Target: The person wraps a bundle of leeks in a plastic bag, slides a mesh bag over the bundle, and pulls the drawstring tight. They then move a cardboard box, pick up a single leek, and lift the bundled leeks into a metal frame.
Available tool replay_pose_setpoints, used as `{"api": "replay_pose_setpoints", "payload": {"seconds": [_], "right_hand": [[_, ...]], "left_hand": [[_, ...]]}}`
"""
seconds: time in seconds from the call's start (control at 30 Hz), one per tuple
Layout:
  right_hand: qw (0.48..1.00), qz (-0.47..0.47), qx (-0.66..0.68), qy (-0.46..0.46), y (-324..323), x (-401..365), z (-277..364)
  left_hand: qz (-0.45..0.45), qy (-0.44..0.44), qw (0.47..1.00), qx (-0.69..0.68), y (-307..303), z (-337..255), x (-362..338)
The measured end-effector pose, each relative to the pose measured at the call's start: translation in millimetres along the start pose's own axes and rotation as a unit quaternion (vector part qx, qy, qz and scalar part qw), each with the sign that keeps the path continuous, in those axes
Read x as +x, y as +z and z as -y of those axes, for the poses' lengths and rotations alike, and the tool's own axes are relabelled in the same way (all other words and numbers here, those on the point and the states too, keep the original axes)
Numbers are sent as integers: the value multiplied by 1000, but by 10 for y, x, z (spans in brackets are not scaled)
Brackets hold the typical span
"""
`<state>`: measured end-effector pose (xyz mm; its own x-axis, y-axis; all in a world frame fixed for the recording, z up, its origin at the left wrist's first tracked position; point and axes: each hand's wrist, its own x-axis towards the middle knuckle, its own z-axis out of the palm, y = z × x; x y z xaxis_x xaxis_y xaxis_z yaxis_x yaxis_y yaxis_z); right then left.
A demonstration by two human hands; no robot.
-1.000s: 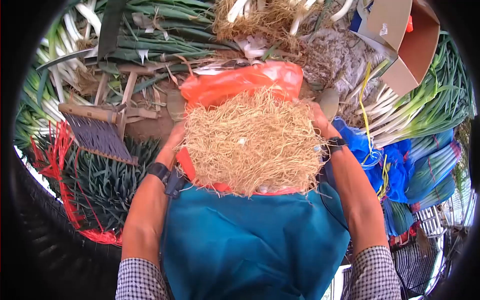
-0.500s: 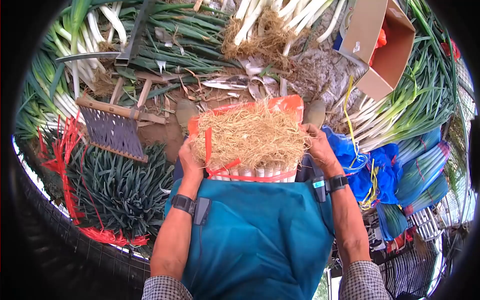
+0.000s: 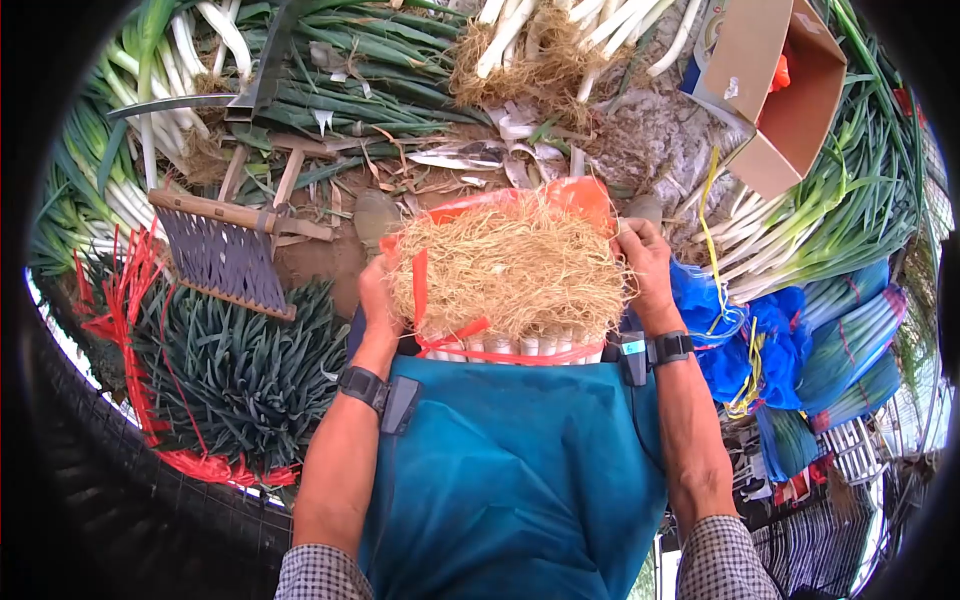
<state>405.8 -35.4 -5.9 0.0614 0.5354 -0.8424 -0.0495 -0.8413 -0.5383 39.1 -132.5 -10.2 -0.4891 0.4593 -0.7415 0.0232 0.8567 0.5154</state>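
A bundle of leeks (image 3: pixel 515 265) lies across my lap at the edge of the teal apron (image 3: pixel 510 450), its mass of tan roots facing up. Red tape crosses the white stems below the roots, and a red plastic sheet (image 3: pixel 580 198) shows along the bundle's far edge. My left hand (image 3: pixel 380 300) is against the bundle's left side, with its fingertips partly hidden by roots and plastic. At the upper right corner, my right hand (image 3: pixel 645 262) has its fingers bent in a pinch on the red plastic sheet.
A small woven-seat stool (image 3: pixel 225 250) stands at left, with a curved blade (image 3: pixel 170 104) above it. Dark green leek tops (image 3: pixel 250 370) fill the lower left. Loose leeks (image 3: pixel 370 80) lie ahead. At right are a cardboard box (image 3: pixel 755 90) and blue netting (image 3: pixel 775 340).
My right hand has moved slightly up and to the right, and the plastic's right corner has risen with it. The bundle's roots look spread a little wider. My left hand has barely moved.
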Motion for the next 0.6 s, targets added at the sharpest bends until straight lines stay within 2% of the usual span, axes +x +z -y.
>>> {"api": "replay_pose_setpoints", "payload": {"seconds": [0.07, 0.1, 0.2, 0.27, 0.33, 0.37, 0.43, 0.53, 0.57, 0.6], "right_hand": [[1000, 1, -3, 18, -77, -10, -58], [998, 35, -30, 47, -81, -4, -27], [980, 92, 129, 119, -43, -64, 110], [977, 141, 102, 126, -188, -26, 143], [977, 167, 58, 118, -241, -8, 161], [982, 133, 70, 113, -237, 6, 152], [987, 67, 97, 105, -156, 18, 146], [991, 5, 116, 62, 6, 61, 39], [992, -37, 103, 66, 34, 69, 10], [987, -27, 141, 67, 48, 56, 2]], "left_hand": [[-10, 18, 999, 28, -1, -18, -60], [-16, 28, 999, 40, 9, -40, -76], [33, -20, 999, -11, 11, -82, -48], [70, -63, 996, -1, 9, -350, -53], [98, -49, 994, 30, 2, -438, -39], [107, -10, 993, 46, -19, -381, 1], [108, -6, 992, 64, -69, -322, 47], [96, -70, 992, 37, -60, -316, 27], [99, -62, 993, 11, -42, -316, 2], [113, -54, 992, 14, -68, -292, 12]]}}
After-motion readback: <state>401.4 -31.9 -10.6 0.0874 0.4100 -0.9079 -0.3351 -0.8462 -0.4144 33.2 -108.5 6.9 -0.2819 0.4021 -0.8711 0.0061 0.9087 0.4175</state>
